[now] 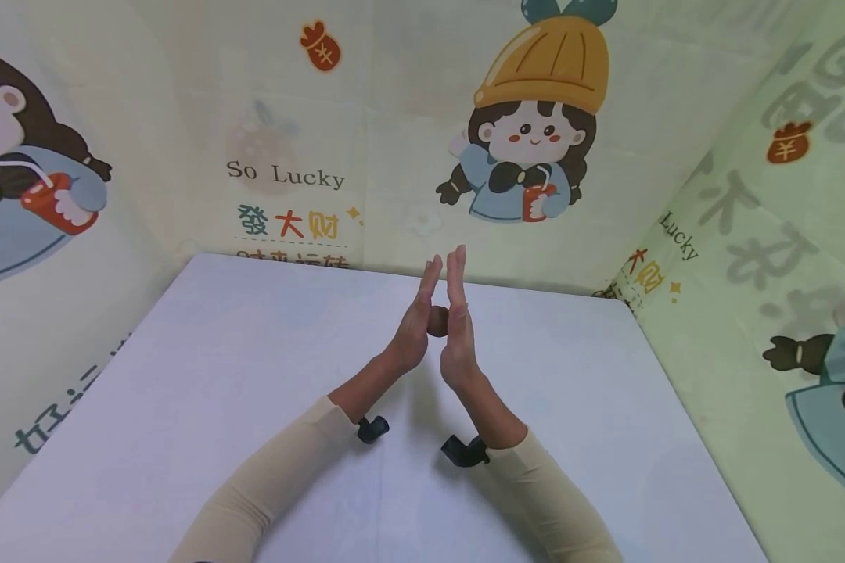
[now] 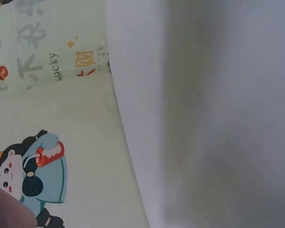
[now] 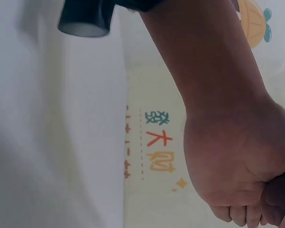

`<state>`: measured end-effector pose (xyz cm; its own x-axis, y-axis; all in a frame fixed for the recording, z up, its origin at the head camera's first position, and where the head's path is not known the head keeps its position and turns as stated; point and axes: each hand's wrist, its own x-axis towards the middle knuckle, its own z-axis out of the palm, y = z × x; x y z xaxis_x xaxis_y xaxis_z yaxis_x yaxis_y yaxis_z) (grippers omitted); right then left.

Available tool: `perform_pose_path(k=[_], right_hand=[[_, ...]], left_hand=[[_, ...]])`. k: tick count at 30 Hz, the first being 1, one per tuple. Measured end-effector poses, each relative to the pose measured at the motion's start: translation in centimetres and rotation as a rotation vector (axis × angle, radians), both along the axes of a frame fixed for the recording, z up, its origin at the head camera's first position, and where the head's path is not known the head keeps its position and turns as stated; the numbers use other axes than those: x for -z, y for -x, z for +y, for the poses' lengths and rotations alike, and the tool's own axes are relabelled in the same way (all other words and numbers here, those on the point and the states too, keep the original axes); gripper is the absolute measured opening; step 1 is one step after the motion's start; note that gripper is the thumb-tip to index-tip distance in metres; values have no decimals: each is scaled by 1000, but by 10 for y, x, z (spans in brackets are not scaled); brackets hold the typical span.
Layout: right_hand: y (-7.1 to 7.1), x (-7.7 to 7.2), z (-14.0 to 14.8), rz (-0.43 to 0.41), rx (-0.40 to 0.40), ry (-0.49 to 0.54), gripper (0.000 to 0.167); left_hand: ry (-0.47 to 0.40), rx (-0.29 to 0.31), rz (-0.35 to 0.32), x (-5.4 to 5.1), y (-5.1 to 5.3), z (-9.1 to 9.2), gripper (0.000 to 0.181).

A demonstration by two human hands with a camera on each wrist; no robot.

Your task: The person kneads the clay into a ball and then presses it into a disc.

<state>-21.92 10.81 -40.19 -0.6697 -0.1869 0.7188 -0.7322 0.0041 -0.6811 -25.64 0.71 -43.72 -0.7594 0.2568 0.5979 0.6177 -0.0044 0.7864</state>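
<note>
Walls [image 1: 394,94] bearing cartoon figures [image 1: 535,117] surround a white counter [image 1: 570,375], two sleeved arms [image 1: 275,477] reaching out over it.
The left hand [image 1: 414,322] and right hand [image 1: 459,340] face each other palm to palm, fingers [image 1: 457,270] straight, the gap between the hands narrowing toward the tips. One black device [image 1: 373,429] sits near the left wrist. Smallest of all, a brown ball [image 1: 437,321] is held between the palms, above the counter and apart from it. A slip looks the likeliest mishap: flat palms give a round object little contact, so easing pressure or letting one hand slide could drop it and set it rolling. Uneven squeezing could also force it toward the wrists, where the hands stand wider apart.
</note>
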Motion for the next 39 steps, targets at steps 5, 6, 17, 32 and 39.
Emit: perform_pose_path(k=[5,6,17,32,39], right_hand=[[4,-6,4,-9,19,11,80],[5,-7,6,-10,24,13,81],[14,-15,18,-25,53,36,86],[18,-12,20,-125,-147,166,93],[14,-7,15,-175,-194,230,98]], left_hand=[[-16,49,-8,-1,-12,5,59],[-24,63,-9,0,-13,7,59],[-83,154,-20,-1,-35,17,66],[-180,152,92,-29,-54,22,74],[-216,100,100,-39,-57,22,81]])
